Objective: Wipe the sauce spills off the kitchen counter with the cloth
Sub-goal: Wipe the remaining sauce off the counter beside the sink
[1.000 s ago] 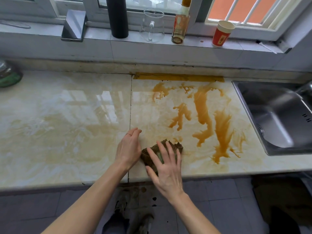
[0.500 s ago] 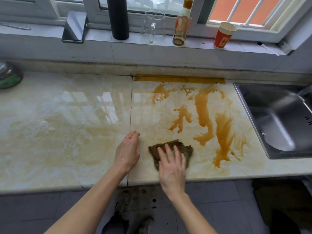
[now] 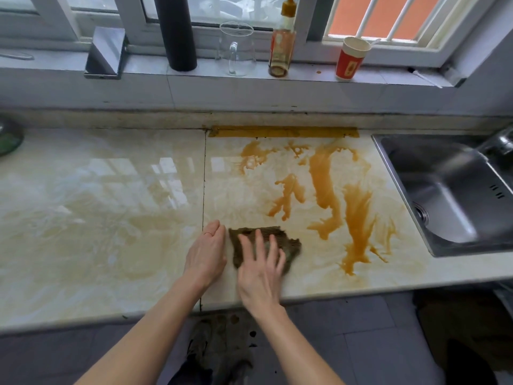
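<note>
A dark brown cloth (image 3: 288, 243) lies flat on the pale marble counter (image 3: 111, 204) near its front edge. My right hand (image 3: 261, 268) presses down on the cloth with fingers spread. Just left of the cloth, my left hand (image 3: 206, 254) rests on the counter with fingers together, holding nothing. Orange-brown sauce spills (image 3: 327, 187) streak the counter to the right of and beyond the cloth, between the cloth and the sink. A band of sauce (image 3: 283, 132) runs along the back edge.
A steel sink (image 3: 455, 195) is set into the counter at the right. The windowsill holds a black cylinder (image 3: 177, 34), a glass jug (image 3: 238, 51), a sauce bottle (image 3: 281, 43), a red paper cup (image 3: 349, 59) and a metal box (image 3: 105, 55). A dark bowl (image 3: 8, 137) sits far left.
The cloth has been spread out flatter and slid slightly right under my right hand. My left hand has stayed beside it.
</note>
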{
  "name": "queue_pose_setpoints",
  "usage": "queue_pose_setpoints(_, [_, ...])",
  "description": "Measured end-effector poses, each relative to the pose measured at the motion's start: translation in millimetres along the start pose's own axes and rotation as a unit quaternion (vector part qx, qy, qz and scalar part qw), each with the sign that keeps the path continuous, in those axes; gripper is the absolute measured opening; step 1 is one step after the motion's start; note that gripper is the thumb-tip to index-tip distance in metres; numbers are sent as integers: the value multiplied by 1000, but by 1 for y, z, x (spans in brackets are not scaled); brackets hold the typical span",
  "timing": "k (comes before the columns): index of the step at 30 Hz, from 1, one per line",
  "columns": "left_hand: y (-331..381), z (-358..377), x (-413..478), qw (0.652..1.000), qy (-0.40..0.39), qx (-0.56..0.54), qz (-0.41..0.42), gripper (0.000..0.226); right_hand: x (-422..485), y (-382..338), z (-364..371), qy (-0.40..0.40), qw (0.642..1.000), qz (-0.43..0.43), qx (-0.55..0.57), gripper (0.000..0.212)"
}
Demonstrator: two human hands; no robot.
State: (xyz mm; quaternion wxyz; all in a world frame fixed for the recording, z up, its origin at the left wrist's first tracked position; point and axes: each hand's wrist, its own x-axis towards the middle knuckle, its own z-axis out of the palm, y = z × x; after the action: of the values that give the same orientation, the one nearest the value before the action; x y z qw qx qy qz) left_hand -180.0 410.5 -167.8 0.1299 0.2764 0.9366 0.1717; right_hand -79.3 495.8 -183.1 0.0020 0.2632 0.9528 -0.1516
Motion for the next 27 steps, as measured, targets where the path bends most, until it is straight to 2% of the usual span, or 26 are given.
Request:
queue_pose_setpoints(2, [-2, 0, 1, 1000, -1, 1, -6, 61, 6, -9, 2, -18, 1000, -20, -10, 57])
queue_pose_setpoints(5, [-5, 0, 1, 1000, -6, 1, -2, 65, 12, 5, -3, 1, 999, -13, -29, 54])
queue_pose_setpoints(9, [-7, -1, 1, 1000, -16, 5, 6, 64, 25, 44, -19, 32, 995, 87, -33, 55])
queue_pose_setpoints(13, [-8, -1, 2, 1000, -18, 4, 11, 62, 25, 59, -26, 24, 986, 160, -44, 56])
queue_pose_setpoints(15, [-9, 0, 2, 1000, -19, 4, 12, 63, 20, 42, -21, 17, 988, 141, -57, 60])
queue_pose_setpoints(19, [-9, 2, 4, 1000, -24, -6, 11, 68, 20, 1, -6, -15, 998, 23, -63, 65])
queue_pose_setpoints(22, [-10, 2, 4, 1000, -23, -6, 10, 69, 41, 0, -10, -26, 997, -12, -74, 59])
queue_pose_setpoints(27, [-11, 0, 3, 999, -37, -8, 9, 70, 58, 51, -32, 28, 992, 93, -76, 53])
